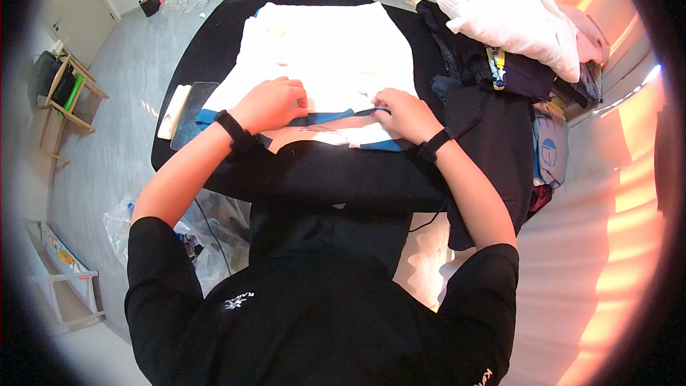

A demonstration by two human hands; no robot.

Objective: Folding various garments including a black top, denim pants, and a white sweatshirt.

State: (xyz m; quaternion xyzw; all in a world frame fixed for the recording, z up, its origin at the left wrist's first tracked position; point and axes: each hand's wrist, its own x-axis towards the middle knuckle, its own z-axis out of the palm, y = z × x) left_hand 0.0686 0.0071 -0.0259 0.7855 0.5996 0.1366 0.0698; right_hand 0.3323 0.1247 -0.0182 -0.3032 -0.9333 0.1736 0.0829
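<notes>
A white garment with blue trim, perhaps a shirt, lies spread over a black cloth-covered table. Its near edge is partly lifted and folded, with a shaded opening between the blue borders. My left hand has its fingers curled onto the fabric by the blue band, left of the middle. On the right side, my right hand pinches the blue edge between thumb and fingers. Bright light washes out most of the white cloth, and both sets of fingertips are partly hidden.
Left of the garment lie a dark flat tablet-like item and a pale slim object. A white pillow rests on dark folded clothes at the right. Clear plastic bags lie below the table's left side. A wooden rack stands far left.
</notes>
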